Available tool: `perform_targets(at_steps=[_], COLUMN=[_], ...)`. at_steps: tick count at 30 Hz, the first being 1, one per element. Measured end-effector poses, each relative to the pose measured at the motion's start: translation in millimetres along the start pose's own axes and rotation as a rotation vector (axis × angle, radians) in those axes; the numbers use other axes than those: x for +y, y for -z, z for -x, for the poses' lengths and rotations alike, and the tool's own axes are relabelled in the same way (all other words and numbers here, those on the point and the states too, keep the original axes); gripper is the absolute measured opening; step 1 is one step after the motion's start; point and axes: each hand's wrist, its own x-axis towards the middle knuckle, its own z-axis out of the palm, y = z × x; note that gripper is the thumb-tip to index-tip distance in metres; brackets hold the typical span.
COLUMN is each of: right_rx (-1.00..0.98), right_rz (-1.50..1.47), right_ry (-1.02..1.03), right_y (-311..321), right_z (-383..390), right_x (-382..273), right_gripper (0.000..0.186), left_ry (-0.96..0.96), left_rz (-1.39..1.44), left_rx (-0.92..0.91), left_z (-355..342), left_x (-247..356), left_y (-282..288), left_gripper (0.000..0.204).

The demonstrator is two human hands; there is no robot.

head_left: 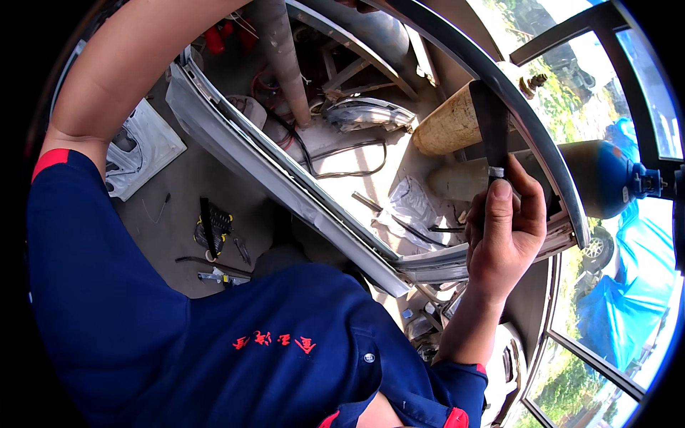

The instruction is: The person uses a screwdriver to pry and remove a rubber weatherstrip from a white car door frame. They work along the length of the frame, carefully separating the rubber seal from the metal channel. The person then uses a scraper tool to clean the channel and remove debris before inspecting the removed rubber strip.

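Observation:
My right hand (505,232) is closed around the handle of a dark flat-bladed scraper (494,132), thumb pressed near a pale band at the blade's base. The blade points up and overlaps the inner side of a curved black-edged car-body frame (539,118). My left arm (135,64) reaches across the upper left. At the top edge, a small part of my left hand (357,5) shows by the frame; the rest is cut off. A long pale frame side (285,182) runs diagonally in front of me.
Through the opening show a tan gas cylinder (449,121), a headlamp (371,114), black cable and plastic film (412,207). A blue-topped cylinder (603,178) stands at right, before windows. Tools (221,232) lie on the floor at left, near a white panel (146,153).

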Motion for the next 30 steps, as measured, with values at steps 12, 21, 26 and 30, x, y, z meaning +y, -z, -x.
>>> perform_targets(at_steps=[12,21,26,30], right_rx=[0.0,-0.17,-0.05,-0.122], right_rz=[0.049,0.011,-0.069,0.001], right_ry=[0.019,-0.127,-0.037,-0.042], right_y=[8.6,23.2,1.4,19.7], right_z=[-9.0,-32.0,-19.0,-31.0], right_x=[0.1,-19.2,11.1,-11.0], right_gripper=[0.031,0.026,0.027,0.026], left_ry=[-0.031,0.285,0.301,0.295], left_rz=[0.049,0.429,0.476,0.446], left_rx=[0.044,-0.08,-0.101,-0.061], left_z=[-8.1,8.6,5.5,8.4], left_x=[10.1,3.3,7.9,7.8], left_y=[1.7,-3.0,0.9,-1.8], left_gripper=[0.037,0.051,0.05,0.05])
